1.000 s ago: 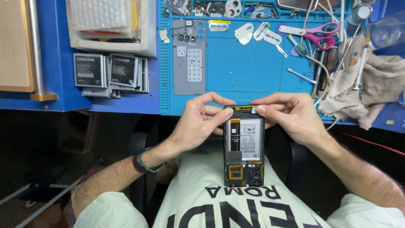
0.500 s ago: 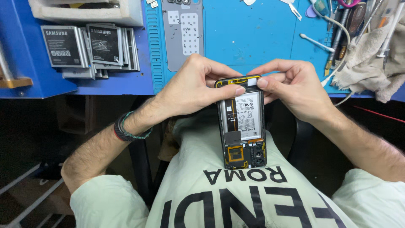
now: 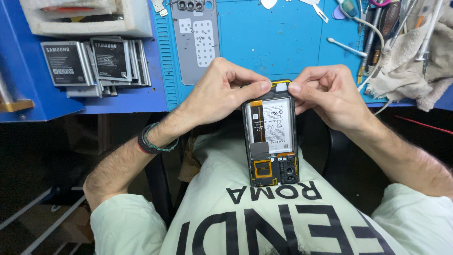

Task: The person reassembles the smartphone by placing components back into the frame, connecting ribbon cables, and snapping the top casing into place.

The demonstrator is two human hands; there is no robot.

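The opened black smartphone with its back cover removed [image 3: 272, 137] stands as the landmark: its long axis runs away from the person's chest toward the blue silicone work mat [image 3: 283, 38], with the camera end nearest the body and resting against the pale printed shirt [image 3: 283, 212], and the far end just short of the mat's near edge. Both hands meet at that far end. The left hand [image 3: 222, 92] comes in from the phone's left side, its thumb [image 3: 258, 86] laid along the top left corner and its other fingers curled behind the frame, closed on it. The right hand [image 3: 330, 94] comes in from the phone's right side, thumb and forefinger pinched at the small white tab [image 3: 282, 86] on the top edge; whether they grip the tab itself or only press on it I cannot tell. Neither hand is nearer; the two thumb tips lie almost touching across the top edge. The white-labelled battery [image 3: 276, 125] fills the phone's middle, below the fingers. Beyond the phone's far end, on the mat, lies a grey back cover [image 3: 198, 42]; well to the phone's left sits a stack of black batteries [image 3: 94, 61].
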